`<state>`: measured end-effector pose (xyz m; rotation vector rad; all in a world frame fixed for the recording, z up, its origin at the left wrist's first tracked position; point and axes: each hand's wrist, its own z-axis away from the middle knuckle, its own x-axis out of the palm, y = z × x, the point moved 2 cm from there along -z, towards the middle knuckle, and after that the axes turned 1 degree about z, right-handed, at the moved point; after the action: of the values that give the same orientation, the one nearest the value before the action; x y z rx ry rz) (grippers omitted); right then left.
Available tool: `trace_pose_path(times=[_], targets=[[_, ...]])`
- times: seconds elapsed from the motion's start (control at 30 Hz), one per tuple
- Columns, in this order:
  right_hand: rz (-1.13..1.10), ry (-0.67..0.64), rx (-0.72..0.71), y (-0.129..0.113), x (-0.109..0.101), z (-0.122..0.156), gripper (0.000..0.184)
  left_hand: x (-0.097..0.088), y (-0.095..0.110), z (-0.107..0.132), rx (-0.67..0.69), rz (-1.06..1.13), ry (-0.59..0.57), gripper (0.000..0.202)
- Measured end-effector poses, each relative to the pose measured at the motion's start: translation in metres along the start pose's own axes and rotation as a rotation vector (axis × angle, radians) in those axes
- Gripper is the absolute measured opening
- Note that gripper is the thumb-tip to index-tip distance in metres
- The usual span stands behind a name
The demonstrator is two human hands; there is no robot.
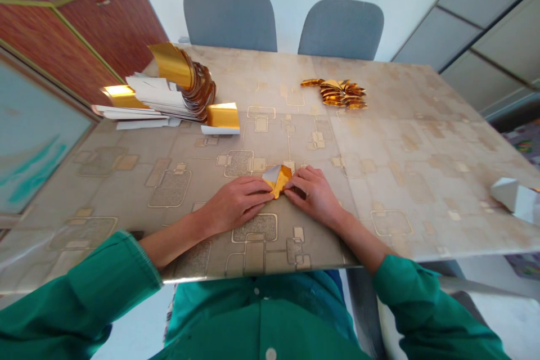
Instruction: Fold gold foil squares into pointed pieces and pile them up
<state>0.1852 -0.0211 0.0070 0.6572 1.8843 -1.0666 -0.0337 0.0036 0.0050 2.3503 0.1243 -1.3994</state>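
A small piece of gold foil paper (pixel 278 179), partly folded with a pale face showing at its upper left, lies on the table in front of me. My left hand (pixel 239 200) grips its lower left edge, fingers pressed together. On the other side, my right hand (pixel 313 196) pinches the right edge between thumb and fingers. The fingertips cover parts of both edges. Farther off to the left stands a stack of gold and white paper sheets (pixel 177 87), fanned and curled. A cluster of folded gold paper pieces (pixel 341 94) rests at the far right of centre.
The table (pixel 405 169) wears a beige patterned cover. One gold sheet (pixel 223 118) lies at the stack's right. Two grey chairs (pixel 230 17) stand behind the table. A white folded paper object (pixel 512 199) sits at the right edge, and a wooden cabinet (pixel 105 22) is at the left.
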Motion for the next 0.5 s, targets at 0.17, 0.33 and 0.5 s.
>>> trace_pose_path(times=[0.17, 0.33, 0.5], targets=[[0.082, 0.052, 0.128, -0.008, 0.008, 0.000, 0.010, 0.001, 0.002, 0.000, -0.024, 0.003, 0.011, 0.023], [0.146, 0.057, 0.205, -0.013, 0.012, -0.003, 0.010, 0.003, 0.004, 0.000, -0.015, -0.002, -0.014, 0.020], [0.188, 0.014, 0.233, -0.013, 0.012, -0.006, 0.012, 0.003, 0.006, -0.001, -0.070, 0.002, -0.052, 0.021]])
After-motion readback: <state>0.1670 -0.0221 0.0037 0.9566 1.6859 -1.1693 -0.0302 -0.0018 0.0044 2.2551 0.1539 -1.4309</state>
